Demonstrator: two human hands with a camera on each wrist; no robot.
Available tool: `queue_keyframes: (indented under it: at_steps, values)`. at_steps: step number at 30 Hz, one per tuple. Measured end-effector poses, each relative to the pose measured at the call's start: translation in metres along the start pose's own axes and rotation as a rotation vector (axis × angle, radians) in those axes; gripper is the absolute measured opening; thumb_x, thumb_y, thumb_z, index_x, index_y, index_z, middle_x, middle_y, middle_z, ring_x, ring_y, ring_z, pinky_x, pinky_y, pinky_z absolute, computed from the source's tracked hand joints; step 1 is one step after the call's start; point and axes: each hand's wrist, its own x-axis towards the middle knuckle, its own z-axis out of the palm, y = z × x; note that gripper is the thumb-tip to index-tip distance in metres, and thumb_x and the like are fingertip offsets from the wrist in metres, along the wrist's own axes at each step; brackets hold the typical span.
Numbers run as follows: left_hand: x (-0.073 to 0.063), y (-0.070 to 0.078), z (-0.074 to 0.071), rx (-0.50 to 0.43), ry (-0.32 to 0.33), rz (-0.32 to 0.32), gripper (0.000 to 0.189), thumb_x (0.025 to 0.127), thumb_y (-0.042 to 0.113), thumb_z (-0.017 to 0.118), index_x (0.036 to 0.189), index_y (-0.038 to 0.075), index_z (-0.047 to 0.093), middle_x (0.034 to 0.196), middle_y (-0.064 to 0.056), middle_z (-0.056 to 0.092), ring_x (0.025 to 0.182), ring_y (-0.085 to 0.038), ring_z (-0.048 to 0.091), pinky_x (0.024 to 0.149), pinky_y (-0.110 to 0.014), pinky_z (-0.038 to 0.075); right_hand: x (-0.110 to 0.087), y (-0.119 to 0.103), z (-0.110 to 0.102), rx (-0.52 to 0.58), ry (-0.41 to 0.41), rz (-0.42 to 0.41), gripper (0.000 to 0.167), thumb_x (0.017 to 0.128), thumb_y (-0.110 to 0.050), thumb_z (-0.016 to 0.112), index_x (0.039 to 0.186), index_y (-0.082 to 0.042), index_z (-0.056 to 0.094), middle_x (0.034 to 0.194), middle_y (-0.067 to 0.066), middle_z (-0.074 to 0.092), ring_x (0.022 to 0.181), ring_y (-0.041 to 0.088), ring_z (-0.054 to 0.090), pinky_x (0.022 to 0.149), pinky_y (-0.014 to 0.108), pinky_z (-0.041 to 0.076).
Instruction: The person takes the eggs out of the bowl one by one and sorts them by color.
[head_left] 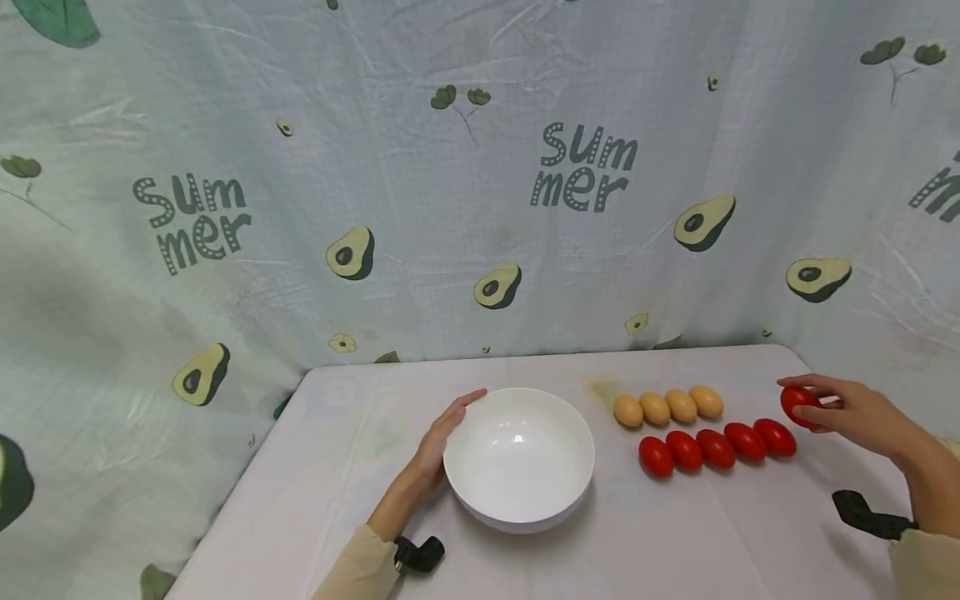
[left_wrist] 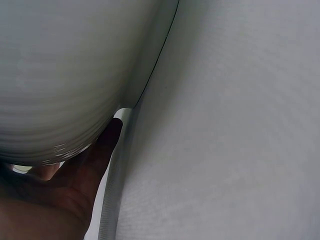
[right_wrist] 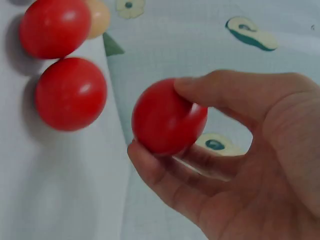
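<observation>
A white bowl (head_left: 519,450) stands on the table, with my left hand (head_left: 435,442) resting along the outside of its left wall. From the left wrist view, the left hand's fingers (left_wrist: 102,150) lie against the curved side of the bowl (left_wrist: 60,75). At the table's right side my right hand (head_left: 851,412) pinches a red egg (right_wrist: 167,117) between thumb and fingertips, raised above the tabletop. Just left of that hand, several red eggs (head_left: 715,449) lie in a slanting row. Behind them runs a shorter row of several tan eggs (head_left: 668,407).
The white-covered table (head_left: 337,475) ends at a back edge close to a hanging cloth (head_left: 420,183) printed with avocados and lettering. A faint yellow stain (head_left: 604,390) marks the cover beside the tan eggs. Dark camera mounts (head_left: 870,515) sit on both wrists.
</observation>
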Motion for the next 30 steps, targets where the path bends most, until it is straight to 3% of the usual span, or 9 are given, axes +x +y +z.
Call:
queue_keyframes:
  at_steps: [4,15,21,26,30]
  values:
    - [0.0,0.0,0.0,-0.002,0.008,0.003,0.051,0.112,0.04,0.028,0.157,0.024,0.044,0.167,0.002,0.037,0.156,-0.023,0.032,0.112,-0.019,0.04,0.002,0.013,0.001,0.015,-0.023,0.06,0.059,0.103,-0.019,0.06,0.144,0.014,0.034,0.125,0.045,0.05,0.093,0.028,0.066,0.073,0.039,0.065]
    - [-0.004,0.0,0.001,-0.013,-0.012,0.005,0.051,0.112,0.039,0.028,0.158,0.023,0.042,0.168,0.001,0.036,0.157,-0.023,0.031,0.111,-0.018,0.04,0.003,0.037,0.012,0.024,-0.176,0.109,0.053,0.102,-0.014,0.058,0.135,0.023,0.04,0.119,0.042,0.057,0.096,0.025,0.064,0.073,0.03,0.061]
    - [-0.005,-0.001,0.001,-0.018,-0.01,0.006,0.051,0.112,0.039,0.029,0.158,0.023,0.042,0.167,0.001,0.037,0.157,-0.022,0.031,0.111,-0.017,0.04,0.004,0.038,0.014,0.009,-0.208,0.105,0.055,0.101,-0.015,0.06,0.136,0.023,0.04,0.121,0.043,0.056,0.097,0.027,0.064,0.078,0.04,0.063]
    - [-0.006,-0.003,0.002,-0.021,-0.006,0.004,0.051,0.112,0.039,0.029,0.158,0.022,0.043,0.167,0.001,0.037,0.156,-0.023,0.032,0.109,-0.016,0.041,0.002,0.036,0.012,0.038,-0.254,0.107,0.054,0.105,-0.015,0.053,0.138,0.024,0.035,0.126,0.045,0.053,0.101,0.029,0.063,0.082,0.046,0.063]
    - [-0.006,-0.001,0.002,-0.021,-0.006,-0.001,0.051,0.112,0.04,0.028,0.158,0.023,0.042,0.168,0.002,0.036,0.158,-0.023,0.029,0.122,-0.029,0.035,0.0,0.029,0.006,0.002,-0.234,0.106,0.056,0.106,-0.019,0.051,0.141,0.021,0.031,0.129,0.049,0.048,0.102,0.042,0.062,0.083,0.053,0.062]
